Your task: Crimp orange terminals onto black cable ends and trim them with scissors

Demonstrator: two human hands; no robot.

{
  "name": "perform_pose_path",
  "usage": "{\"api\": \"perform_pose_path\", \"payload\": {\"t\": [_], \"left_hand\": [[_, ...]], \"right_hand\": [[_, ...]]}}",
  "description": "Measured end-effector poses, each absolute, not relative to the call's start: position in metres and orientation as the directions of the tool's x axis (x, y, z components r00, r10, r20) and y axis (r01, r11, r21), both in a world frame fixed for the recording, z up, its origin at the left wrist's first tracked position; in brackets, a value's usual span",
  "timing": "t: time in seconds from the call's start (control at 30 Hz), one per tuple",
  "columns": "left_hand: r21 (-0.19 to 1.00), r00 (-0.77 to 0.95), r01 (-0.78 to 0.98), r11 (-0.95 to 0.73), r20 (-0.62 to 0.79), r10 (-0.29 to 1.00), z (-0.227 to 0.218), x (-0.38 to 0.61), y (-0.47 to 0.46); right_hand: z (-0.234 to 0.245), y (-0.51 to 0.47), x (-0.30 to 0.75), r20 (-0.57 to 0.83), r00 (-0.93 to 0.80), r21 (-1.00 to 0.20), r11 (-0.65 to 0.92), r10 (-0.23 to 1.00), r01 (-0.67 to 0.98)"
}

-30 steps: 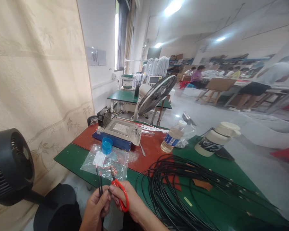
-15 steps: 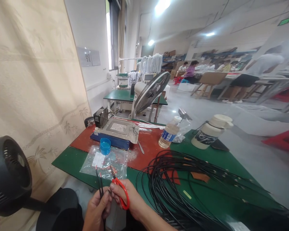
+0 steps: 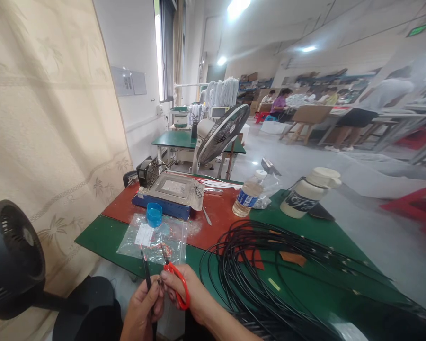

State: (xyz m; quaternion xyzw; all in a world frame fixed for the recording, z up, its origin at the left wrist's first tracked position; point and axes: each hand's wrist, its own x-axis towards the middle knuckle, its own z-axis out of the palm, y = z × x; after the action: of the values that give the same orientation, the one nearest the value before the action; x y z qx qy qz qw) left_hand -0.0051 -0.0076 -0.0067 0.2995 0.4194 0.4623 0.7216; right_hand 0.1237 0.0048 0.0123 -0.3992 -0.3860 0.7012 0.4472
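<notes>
My left hand [image 3: 146, 299] is closed around black cables [image 3: 147, 271], whose thin red-tipped ends stick up past the fingers. Red-handled scissors [image 3: 179, 282] sit in my right hand [image 3: 186, 287], blades pointing up and away. The thumb and fingertips of that hand meet the left fingertips at a small cable end, mostly covered by the fingers. Just beyond the hands lies a clear plastic bag [image 3: 128, 240] with a white label and small orange-red bits. A blue cup-like ring [image 3: 154, 215] rests on the bag.
A large coil of black cable [image 3: 230, 265] covers the right of the green table [image 3: 92, 232]. Behind are a blue-based hot plate [image 3: 163, 208], a labelled bottle [image 3: 246, 196] and a cream jug [image 3: 301, 196]. A black fan [image 3: 16, 251] stands left; people sit at far benches.
The cable ends in my left hand have drawn closer together. Both hands otherwise stay in nearly the same place, with the scissors still held. The view has shifted slightly.
</notes>
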Motion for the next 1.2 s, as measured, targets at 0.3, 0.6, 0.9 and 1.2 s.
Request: {"api": "perform_pose_path", "payload": {"t": [0.3, 0.6, 0.9, 1.2], "left_hand": [[0.780, 0.234, -0.474, 0.408, -0.335, 0.913, -0.009, -0.005, -0.007], [0.814, 0.250, -0.398, 0.424, -0.348, 0.904, -0.004, -0.006, -0.009], [0.800, 0.282, -0.396, 0.451, -0.361, 0.889, -0.002, -0.008, -0.010], [0.783, 0.299, -0.428, 0.451, -0.348, 0.888, -0.006, -0.010, -0.009]], "right_hand": [[0.012, 0.004, 0.122, -0.243, -0.330, -0.868, -0.356, 0.912, -0.347], [0.012, 0.005, 0.123, -0.245, -0.357, -0.860, -0.372, 0.901, -0.349], [0.010, 0.005, 0.121, -0.302, -0.361, -0.827, -0.431, 0.882, -0.361], [0.004, 0.007, 0.120, -0.301, -0.370, -0.836, -0.430, 0.879, -0.341]]}}
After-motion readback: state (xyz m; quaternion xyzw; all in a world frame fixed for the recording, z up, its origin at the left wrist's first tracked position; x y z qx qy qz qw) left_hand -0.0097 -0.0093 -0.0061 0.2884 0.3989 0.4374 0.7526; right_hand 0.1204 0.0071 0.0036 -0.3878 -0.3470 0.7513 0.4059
